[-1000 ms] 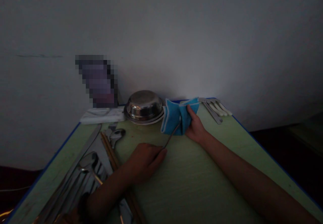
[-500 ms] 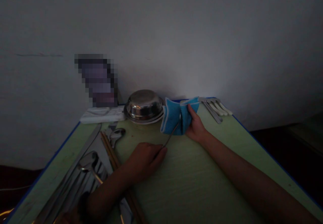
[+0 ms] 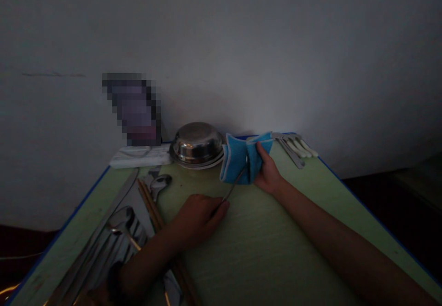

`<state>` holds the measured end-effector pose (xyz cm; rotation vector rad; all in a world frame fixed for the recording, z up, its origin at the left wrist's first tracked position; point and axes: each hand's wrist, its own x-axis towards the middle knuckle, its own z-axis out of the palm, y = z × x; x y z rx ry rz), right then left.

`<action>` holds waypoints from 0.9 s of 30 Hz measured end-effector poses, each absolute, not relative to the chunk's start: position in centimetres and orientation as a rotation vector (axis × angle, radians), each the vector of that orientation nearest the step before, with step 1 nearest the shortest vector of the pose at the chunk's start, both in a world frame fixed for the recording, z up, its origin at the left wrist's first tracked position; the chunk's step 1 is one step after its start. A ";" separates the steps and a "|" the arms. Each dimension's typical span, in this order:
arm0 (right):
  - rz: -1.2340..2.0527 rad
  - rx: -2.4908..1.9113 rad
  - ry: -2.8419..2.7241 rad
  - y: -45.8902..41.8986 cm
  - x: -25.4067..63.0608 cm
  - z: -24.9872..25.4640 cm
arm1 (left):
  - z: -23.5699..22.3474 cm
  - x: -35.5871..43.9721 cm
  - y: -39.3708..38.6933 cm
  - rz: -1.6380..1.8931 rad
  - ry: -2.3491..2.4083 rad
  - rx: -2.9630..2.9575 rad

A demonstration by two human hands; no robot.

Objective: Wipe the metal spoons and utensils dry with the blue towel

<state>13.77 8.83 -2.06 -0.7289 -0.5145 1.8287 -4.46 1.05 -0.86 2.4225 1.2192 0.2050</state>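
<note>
My left hand (image 3: 202,218) is closed around the end of a thin metal utensil handle (image 3: 232,190) above the table. The handle slants up and right into a folded blue cloth (image 3: 236,161) with pale edging. My right hand (image 3: 269,170) grips the right side of that cloth, thumb on top, and the cloth wraps around the utensil's far end. Because the cloth covers most of that end, I cannot tell whether it is a spoon or a fork.
Left on the green table (image 3: 262,251) lie a slotted turner (image 3: 113,246), a ladle (image 3: 122,221), wooden chopsticks (image 3: 150,204) and a spoon (image 3: 161,182). Upturned metal bowls (image 3: 197,145) stand by the wall. Cutlery with white handles (image 3: 300,148) lies back right. A pixelated object (image 3: 136,110) leans at left.
</note>
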 end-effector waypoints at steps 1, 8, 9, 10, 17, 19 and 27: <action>1.831 -0.728 -0.518 8.8 13.8 -2.1 | -0.9 -4.5 1.1 0.204 1.219 2.423; 1.827 -0.717 -0.515 8.8 13.8 -2.1 | -0.9 -4.5 1.1 0.204 1.222 2.421; 1.821 -0.719 -0.509 8.8 13.8 -2.1 | -0.9 -4.5 1.1 0.203 1.221 2.420; 1.818 -0.721 -0.504 8.8 13.8 -2.1 | -0.9 -4.5 1.1 0.201 1.220 2.419; 1.823 -0.727 -0.504 8.7 13.7 -1.9 | -1.0 -4.5 1.1 0.201 1.225 2.416; 1.833 -0.719 -0.519 8.7 13.8 -1.9 | -1.1 -4.5 1.1 0.203 1.225 2.419; 1.832 -0.716 -0.534 8.8 13.8 -2.1 | -1.2 -4.5 1.2 0.206 1.213 2.426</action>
